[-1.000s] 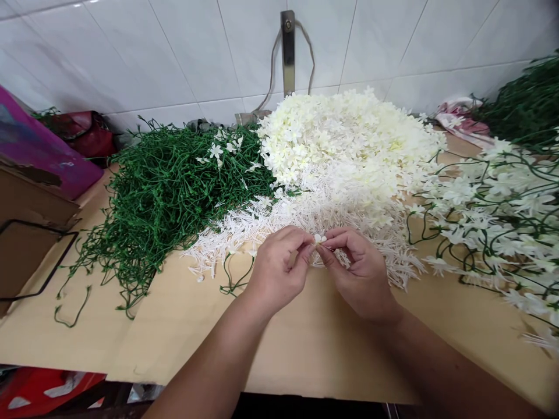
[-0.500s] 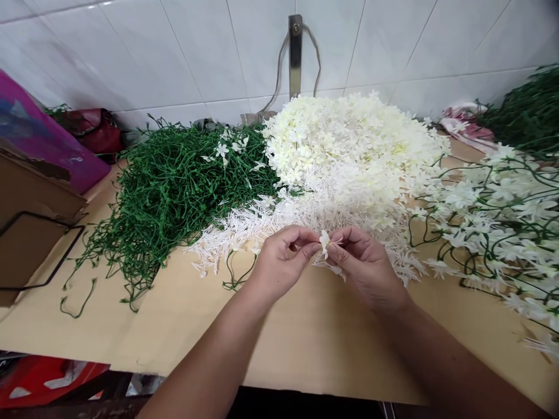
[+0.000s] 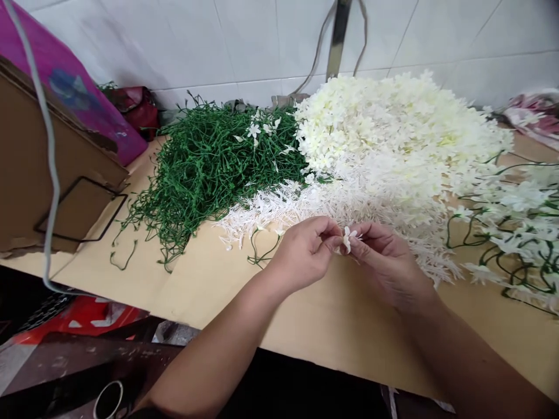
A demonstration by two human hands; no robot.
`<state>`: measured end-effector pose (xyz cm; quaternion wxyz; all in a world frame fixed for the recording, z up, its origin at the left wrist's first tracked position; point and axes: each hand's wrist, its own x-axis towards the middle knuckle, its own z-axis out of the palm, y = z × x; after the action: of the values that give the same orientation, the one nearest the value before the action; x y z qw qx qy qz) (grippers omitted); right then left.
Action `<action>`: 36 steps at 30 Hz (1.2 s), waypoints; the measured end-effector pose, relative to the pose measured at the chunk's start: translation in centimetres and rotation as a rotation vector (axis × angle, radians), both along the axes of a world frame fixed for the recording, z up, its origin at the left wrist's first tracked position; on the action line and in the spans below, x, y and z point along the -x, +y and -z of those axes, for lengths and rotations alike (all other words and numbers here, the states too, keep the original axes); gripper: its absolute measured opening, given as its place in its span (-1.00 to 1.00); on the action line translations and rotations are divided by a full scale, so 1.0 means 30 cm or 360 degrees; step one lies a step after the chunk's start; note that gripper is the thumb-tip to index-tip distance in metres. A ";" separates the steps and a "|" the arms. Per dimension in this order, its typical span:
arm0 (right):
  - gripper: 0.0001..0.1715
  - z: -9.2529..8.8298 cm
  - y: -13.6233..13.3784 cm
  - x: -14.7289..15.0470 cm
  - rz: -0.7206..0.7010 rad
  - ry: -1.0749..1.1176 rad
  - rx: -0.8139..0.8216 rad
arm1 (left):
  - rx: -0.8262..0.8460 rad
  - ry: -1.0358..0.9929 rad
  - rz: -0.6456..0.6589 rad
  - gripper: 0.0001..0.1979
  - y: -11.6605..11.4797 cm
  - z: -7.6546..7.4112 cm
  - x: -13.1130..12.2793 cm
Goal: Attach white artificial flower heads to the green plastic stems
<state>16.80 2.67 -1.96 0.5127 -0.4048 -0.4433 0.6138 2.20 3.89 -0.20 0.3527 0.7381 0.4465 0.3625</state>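
Observation:
A small white artificial flower (image 3: 348,238) is pinched between the fingertips of both hands, over the near edge of the white pile. My left hand (image 3: 305,253) is closed, with thumb and forefinger at the flower's left side. From the right, my right hand (image 3: 388,262) grips the same flower between thumb and fingers. Thin white stamen pieces (image 3: 283,203) lie heaped just beyond the hands, below a large mound of cream-white blossoms (image 3: 332,128). A green stem with white flowers (image 3: 257,250) rests on the table left of my left hand.
Tangled green plastic stems (image 3: 205,163) form a heap at the left. Finished-looking flowers on green stems (image 3: 519,233) spread at the right. A cardboard box (image 3: 56,157), a purple bag (image 3: 74,81) and a grey cable (image 3: 48,145) stand at far left; a tiled wall (image 3: 253,41) is behind.
The view has swung left and down, so the table contents appear shifted right and more floor shows. Both hands still hold the flower, which has turned so its petals show more openly.

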 end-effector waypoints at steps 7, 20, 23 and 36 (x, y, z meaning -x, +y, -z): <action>-0.80 -0.008 -0.013 -0.003 0.0001 -0.0071 -0.0003 | -0.0287 0.0616 -0.0171 -0.91 -0.114 -0.029 0.159; -0.81 0.008 -0.020 0.007 -0.0073 -0.0098 0.0021 | -0.0418 0.1070 -0.0220 -0.81 -0.170 -0.001 0.294; -0.83 0.008 -0.023 0.005 -0.0116 -0.0083 0.0001 | -0.0459 0.1071 -0.0088 -0.84 -0.176 -0.001 0.311; -0.79 0.015 -0.027 0.142 -0.0274 0.0178 0.0306 | 0.0355 -0.0283 -0.0183 -0.87 -0.097 0.081 0.229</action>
<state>12.54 1.85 -2.41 0.4409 -0.3776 -0.3862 0.7168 -4.68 0.99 -2.64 0.4492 0.6325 0.4927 0.3942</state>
